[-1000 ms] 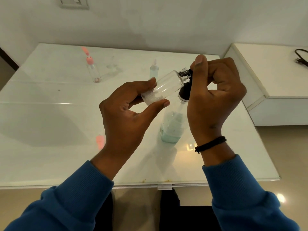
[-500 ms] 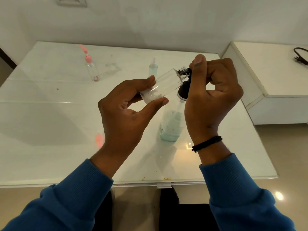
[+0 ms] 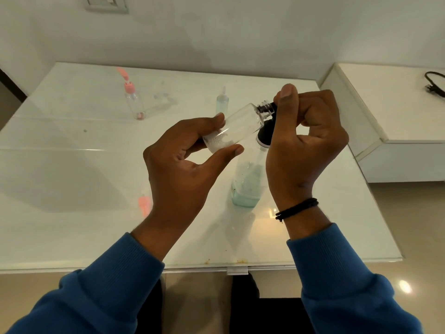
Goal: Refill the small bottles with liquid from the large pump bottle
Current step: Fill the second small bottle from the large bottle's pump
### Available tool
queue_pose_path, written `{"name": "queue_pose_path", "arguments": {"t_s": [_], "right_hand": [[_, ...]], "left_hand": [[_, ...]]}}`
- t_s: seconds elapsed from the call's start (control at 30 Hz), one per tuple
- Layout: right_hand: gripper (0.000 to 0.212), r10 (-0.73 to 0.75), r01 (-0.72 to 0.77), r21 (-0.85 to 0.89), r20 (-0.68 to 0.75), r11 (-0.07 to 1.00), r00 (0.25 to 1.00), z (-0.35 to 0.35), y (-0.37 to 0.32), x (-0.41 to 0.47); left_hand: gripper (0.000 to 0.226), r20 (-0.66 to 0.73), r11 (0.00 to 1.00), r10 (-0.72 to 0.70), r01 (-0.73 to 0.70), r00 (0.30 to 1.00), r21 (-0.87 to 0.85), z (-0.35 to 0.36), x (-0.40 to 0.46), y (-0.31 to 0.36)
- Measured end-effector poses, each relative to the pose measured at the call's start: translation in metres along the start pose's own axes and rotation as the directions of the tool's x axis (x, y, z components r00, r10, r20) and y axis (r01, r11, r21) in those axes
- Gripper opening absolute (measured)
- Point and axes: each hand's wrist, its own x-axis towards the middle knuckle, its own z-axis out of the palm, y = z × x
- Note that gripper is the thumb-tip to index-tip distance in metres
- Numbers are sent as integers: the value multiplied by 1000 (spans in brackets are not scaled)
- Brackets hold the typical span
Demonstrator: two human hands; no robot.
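My left hand pinches the base of a small clear bottle, tilted with its neck up to the right. White foamy liquid sits in its lower end. The bottle's threaded mouth meets the black pump nozzle of the large pump bottle, which stands on the white table and holds pale teal liquid. My right hand grips the pump head, thumb pointing up; most of the pump is hidden behind it.
A small clear bottle with an open pink flip cap stands at the back left. A small bottle of pale liquid stands behind my hands. A pink cap lies near my left wrist. A white cabinet adjoins the table's right.
Both hands and the small bottle keep nearly the same pose on the pump. Only the view has shifted slightly.
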Motion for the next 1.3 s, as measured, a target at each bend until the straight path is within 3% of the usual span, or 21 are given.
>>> {"name": "queue_pose_path", "arguments": {"t_s": [1.3], "right_hand": [[35, -10, 10, -48, 4, 999, 1000, -3, 3, 8]], "left_hand": [[42, 7, 1000, -6, 6, 1000, -9, 2, 0, 3]]}}
